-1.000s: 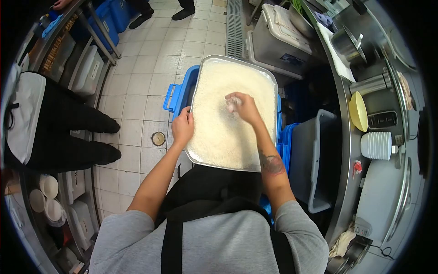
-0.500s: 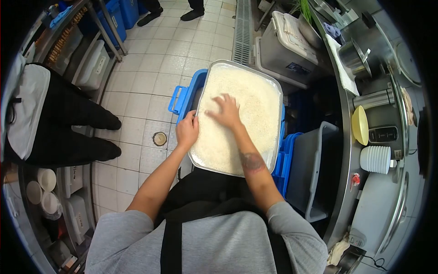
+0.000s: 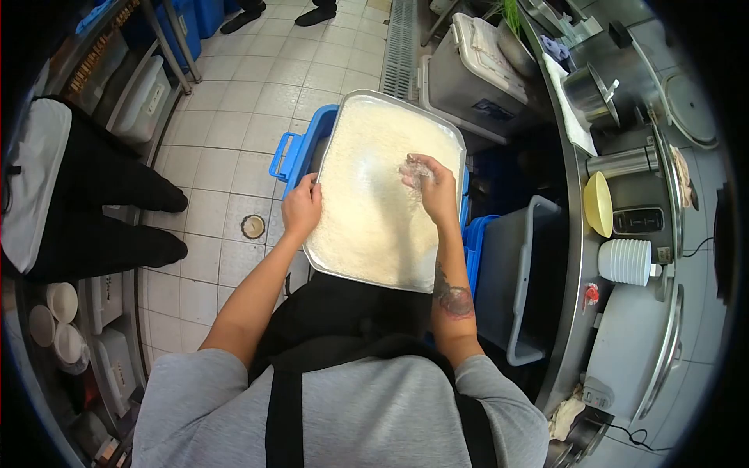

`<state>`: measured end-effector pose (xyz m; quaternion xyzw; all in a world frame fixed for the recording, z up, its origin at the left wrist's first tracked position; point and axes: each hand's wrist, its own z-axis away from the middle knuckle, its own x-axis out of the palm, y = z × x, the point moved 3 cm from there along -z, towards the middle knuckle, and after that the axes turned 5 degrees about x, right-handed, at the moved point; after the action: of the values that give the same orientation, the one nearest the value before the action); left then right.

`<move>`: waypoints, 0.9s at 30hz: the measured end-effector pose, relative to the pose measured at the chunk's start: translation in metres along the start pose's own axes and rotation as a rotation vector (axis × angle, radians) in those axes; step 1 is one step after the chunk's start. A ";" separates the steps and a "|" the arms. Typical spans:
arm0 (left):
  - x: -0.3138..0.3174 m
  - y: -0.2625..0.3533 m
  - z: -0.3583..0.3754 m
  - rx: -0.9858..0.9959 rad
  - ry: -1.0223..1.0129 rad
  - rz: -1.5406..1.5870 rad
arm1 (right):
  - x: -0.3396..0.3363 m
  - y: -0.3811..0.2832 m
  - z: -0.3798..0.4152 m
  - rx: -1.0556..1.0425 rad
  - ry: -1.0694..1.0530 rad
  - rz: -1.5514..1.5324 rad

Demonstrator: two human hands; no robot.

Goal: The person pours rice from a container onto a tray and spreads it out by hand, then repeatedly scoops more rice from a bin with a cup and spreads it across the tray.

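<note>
A big metal tray [image 3: 343,271] is spread with pale, rice-like crumbs [image 3: 367,226], thinner near the middle where metal shines through. It rests over a blue plastic crate [image 3: 321,125], close to my apron. Gripping the tray's left rim is my left hand [image 3: 301,209], thumb over the edge. My right hand [image 3: 437,187] is over the right half of the tray, its fingers curled around some whitish crumbs that coat the fingertips. How much the fist holds is partly hidden.
Left, a person in black trousers [image 3: 117,203] stands by shelving; another person's shoes [image 3: 316,15] are at the top. A grey bin [image 3: 515,288] and lidded container [image 3: 476,86] lie right, below a steel counter [image 3: 573,304] with a yellow bowl [image 3: 598,204] and stacked white dishes [image 3: 624,261].
My right hand has moved right across the tray, from spread fingers to curled ones with crumbs in them. More metal shows in the tray's middle. My left hand stays on the rim.
</note>
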<state>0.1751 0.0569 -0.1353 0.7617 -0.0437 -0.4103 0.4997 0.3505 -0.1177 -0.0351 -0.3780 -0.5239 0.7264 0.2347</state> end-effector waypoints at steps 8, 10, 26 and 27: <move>0.000 0.001 -0.001 -0.012 -0.026 -0.013 | -0.030 -0.002 0.013 -0.209 0.044 0.298; -0.001 0.001 0.000 -0.012 -0.021 -0.008 | -0.044 0.020 0.011 -0.213 0.155 0.479; 0.004 -0.005 0.000 -0.006 -0.019 -0.019 | 0.023 0.091 0.043 -0.082 0.136 0.451; 0.003 -0.005 -0.001 -0.011 -0.023 -0.018 | 0.016 0.090 0.034 -0.019 0.122 0.395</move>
<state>0.1762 0.0586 -0.1413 0.7544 -0.0401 -0.4238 0.4996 0.3188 -0.1562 -0.1192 -0.5187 -0.4312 0.7292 0.1154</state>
